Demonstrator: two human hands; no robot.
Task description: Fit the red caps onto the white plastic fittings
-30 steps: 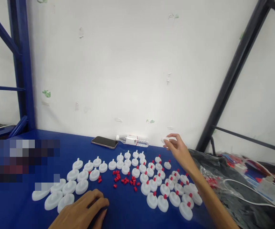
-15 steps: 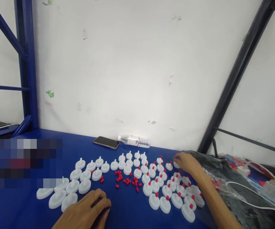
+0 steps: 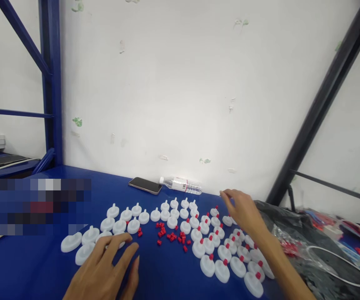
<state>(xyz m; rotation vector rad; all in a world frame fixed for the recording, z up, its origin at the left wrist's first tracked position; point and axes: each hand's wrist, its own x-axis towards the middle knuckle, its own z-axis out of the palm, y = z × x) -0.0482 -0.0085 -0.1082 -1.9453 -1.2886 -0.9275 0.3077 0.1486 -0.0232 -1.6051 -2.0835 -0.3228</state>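
On the left, my left hand (image 3: 105, 266) is over the front of a group of white disc-shaped plastic pieces with upright stems (image 3: 107, 223). Its fingers are apart and partly cover a few pieces; no held thing shows. My right hand (image 3: 241, 210) is raised above the back of the right-hand group, thumb and fingers apart, nothing visible between them. Below its fingertips is a white disc piece (image 3: 227, 221), partly hidden. Discs in the right group carry red caps on their stems (image 3: 207, 265). Loose small red caps (image 3: 172, 237) lie scattered between the groups.
At the back of the blue table (image 3: 155, 275) lie a phone (image 3: 145, 185) and a clear bottle (image 3: 181, 185) on its side, near the white wall. Black plastic sheeting (image 3: 270, 212), a bag of red caps (image 3: 289, 248) and a white cable (image 3: 333, 271) are at right.
My right hand has lifted off the disc at the back right and moved slightly up. My left hand has opened and reached forward over the left discs. The view has shifted a little left.
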